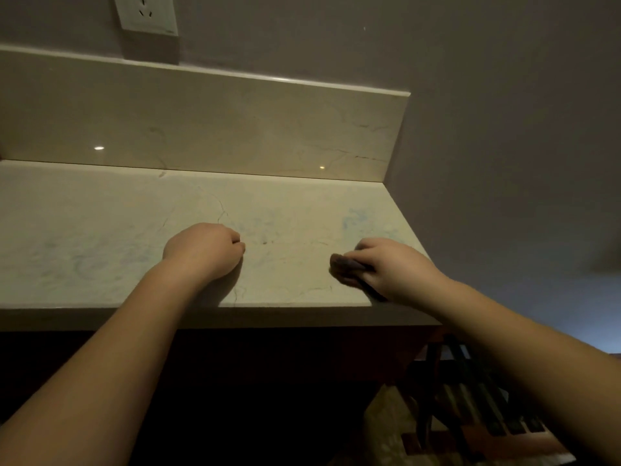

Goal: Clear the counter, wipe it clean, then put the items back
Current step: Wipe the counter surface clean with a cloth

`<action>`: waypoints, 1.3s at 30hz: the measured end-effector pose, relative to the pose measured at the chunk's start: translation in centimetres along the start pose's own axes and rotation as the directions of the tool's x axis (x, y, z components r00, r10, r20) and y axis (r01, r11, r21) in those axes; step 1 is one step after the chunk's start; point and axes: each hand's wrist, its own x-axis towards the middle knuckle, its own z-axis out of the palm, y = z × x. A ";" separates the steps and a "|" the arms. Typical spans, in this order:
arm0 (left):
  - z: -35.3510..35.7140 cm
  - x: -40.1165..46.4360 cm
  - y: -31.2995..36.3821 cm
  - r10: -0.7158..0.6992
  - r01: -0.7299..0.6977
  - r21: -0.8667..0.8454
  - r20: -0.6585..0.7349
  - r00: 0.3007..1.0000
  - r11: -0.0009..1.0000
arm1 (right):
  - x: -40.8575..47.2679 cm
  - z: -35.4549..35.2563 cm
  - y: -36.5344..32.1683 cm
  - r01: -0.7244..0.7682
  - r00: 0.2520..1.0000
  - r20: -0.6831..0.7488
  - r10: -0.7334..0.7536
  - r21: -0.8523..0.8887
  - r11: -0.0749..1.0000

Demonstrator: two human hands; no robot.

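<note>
A pale marble counter with thin dark veins and faint bluish smears fills the middle of the view. My right hand grips a small dark cloth and presses it on the counter near the front right corner. My left hand rests on the counter's middle as a curled fist and holds nothing. A tiny dark speck lies on the surface between the two hands.
A marble backsplash rises behind the counter, with a white wall socket above it on the left. The wall closes the counter's right end. Below right stands a dark slatted rack on a patterned floor.
</note>
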 end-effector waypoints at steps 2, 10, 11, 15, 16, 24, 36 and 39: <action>-0.1 -0.1 0.2 -0.019 0.019 -0.020 -0.005 1.000 1.000 | 1.6 0.4 0.2 -0.033 0.999 -0.007 0.033 -0.026 0.999; -0.3 -0.4 1.0 -0.050 0.051 -0.024 0.026 0.998 0.998 | -3.2 -0.5 1.0 0.063 0.996 0.060 -0.068 0.074 0.995; -0.3 -0.5 1.4 -0.054 0.054 -0.044 0.010 0.999 0.998 | -3.5 -0.7 1.5 0.060 0.995 0.074 -0.065 0.074 0.995; -0.1 -2.0 4.6 0.029 -0.033 -0.064 -0.075 0.997 0.997 | -1.1 -1.0 3.2 0.017 0.995 0.092 -0.027 0.105 0.994; 0.0 -2.4 5.6 0.061 -0.066 -0.057 -0.090 0.994 0.996 | 0.2 -1.0 3.7 -0.008 0.996 0.089 -0.001 0.108 0.994; 0.9 -2.4 9.9 0.152 -0.154 -0.017 -0.064 0.986 0.988 | 5.2 -0.3 4.8 -0.031 0.997 0.068 0.021 0.140 0.990; 0.9 -1.6 9.7 0.193 -0.192 0.025 -0.025 0.981 0.981 | 6.6 -1.3 6.7 0.015 0.990 0.134 -0.030 0.109 0.994; 0.8 -1.2 10.0 0.153 -0.153 0.020 -0.011 0.988 0.988 | 11.2 -0.6 8.6 -0.085 0.995 0.061 0.080 0.071 0.994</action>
